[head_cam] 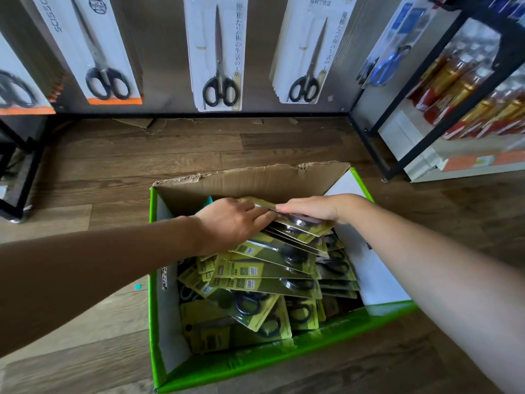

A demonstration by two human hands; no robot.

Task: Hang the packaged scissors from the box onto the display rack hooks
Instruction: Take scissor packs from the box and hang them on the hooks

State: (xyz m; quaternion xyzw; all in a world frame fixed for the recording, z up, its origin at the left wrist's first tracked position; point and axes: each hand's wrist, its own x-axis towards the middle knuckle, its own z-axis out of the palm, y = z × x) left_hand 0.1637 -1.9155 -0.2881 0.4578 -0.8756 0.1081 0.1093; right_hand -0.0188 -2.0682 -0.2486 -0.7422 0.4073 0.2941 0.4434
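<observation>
A green cardboard box (pixel 244 365) stands on the floor below me, full of yellow-green packaged scissors (pixel 267 271) with black handles. Both hands reach into its far end. My left hand (pixel 230 223) grips a small stack of packs from the left, fingers curled under its edge. My right hand (pixel 315 207) lies on top of the same stack (pixel 301 227), fingers holding its upper end. The stack is tilted up above the other packs. On the display rack (pixel 159 52) ahead hang white packs of scissors (pixel 217 55).
A torn brown flap (pixel 255 180) rises at the box's far side. A black metal shelf frame (pixel 403 132) with bottled goods (pixel 466 95) stands at the right. Another black frame (pixel 17 177) stands at the left. Wooden floor lies between box and rack.
</observation>
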